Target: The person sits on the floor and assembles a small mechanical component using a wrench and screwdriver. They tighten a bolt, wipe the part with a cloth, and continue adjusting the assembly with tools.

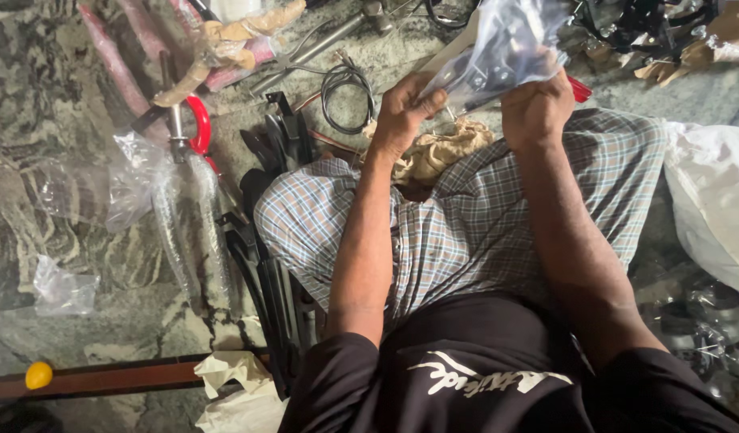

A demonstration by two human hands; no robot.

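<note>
Black metal parts (265,240) crowd the left; cable coil (347,96) blocks ahead.

A clear plastic bag (506,44) with dark metal parts inside is held up above the lap, crumpled and glossy, its lower corners pinched on both sides.

Both hands grip a clear plastic bag (502,48) with dark parts inside: left hand (403,112) pinches its lower left edge, right hand (538,108) clutches its lower right. Checked cloth (465,224) covers the lap. Coiled black cable (347,96) lies on the stone floor (32,160) near the left hand, with bubble-wrapped black parts (189,216) further left.
</note>
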